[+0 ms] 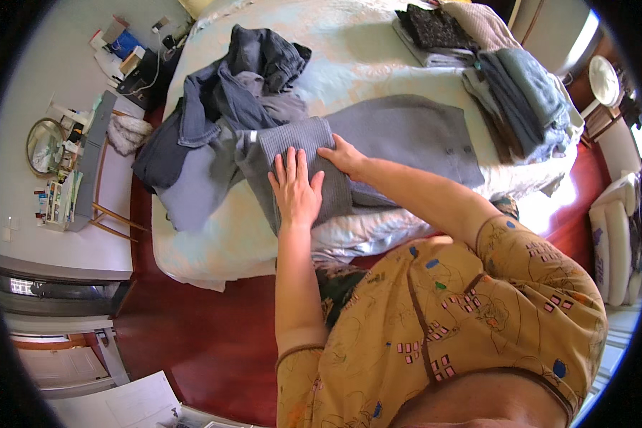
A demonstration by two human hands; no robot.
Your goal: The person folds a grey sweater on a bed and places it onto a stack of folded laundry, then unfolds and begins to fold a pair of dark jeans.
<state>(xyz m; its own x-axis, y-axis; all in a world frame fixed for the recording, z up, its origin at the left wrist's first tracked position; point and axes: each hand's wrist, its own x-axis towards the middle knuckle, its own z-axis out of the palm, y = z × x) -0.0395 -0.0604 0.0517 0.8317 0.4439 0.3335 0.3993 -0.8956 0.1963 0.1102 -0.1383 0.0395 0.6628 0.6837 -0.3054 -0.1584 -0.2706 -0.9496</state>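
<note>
Left grip point(297, 192) flat-open, right grip point(348, 158) half-curled, hold unclear, on part-folded grey ribbed-knit garment point(299, 135); beyond it, rumpled slate-blue clothes point(210, 93) seemingly remain.

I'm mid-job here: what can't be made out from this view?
Head view: the left hand shows its back; its palm is hidden beneath, against the ribbed grey garment.
Head view: the right hand itself hides part of its fingers, so its grip is unclear.
Head view: the white label is too small to read.
Head view: the bed's far end is cut off by the upper edge.
</note>
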